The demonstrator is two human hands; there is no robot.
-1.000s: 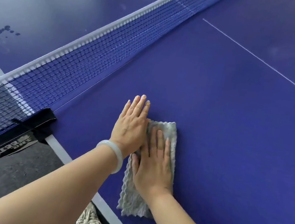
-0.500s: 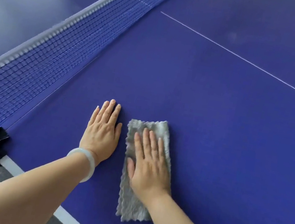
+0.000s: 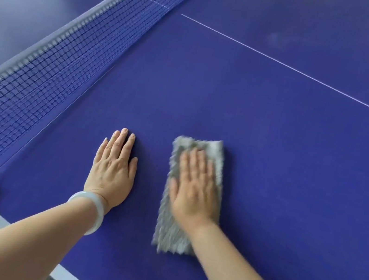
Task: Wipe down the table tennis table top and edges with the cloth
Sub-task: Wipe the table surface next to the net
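Cloth [image 3: 183, 237] laid flat on table top [image 3: 293, 182], long axis running from near edge away toward far side. Cloth pressed under right hand [image 3: 195, 190], fingers straight, nothing gripped. Left hand [image 3: 114, 167] laid flat on bare table, beside cloth, apart from it. Cloth grey, fluffy, rectangular, motion-blurred.

Grey cloth [image 3: 183, 237] on a blue table [image 3: 273, 154]; dark-blue gridded net [image 3: 41, 81], white-edged.
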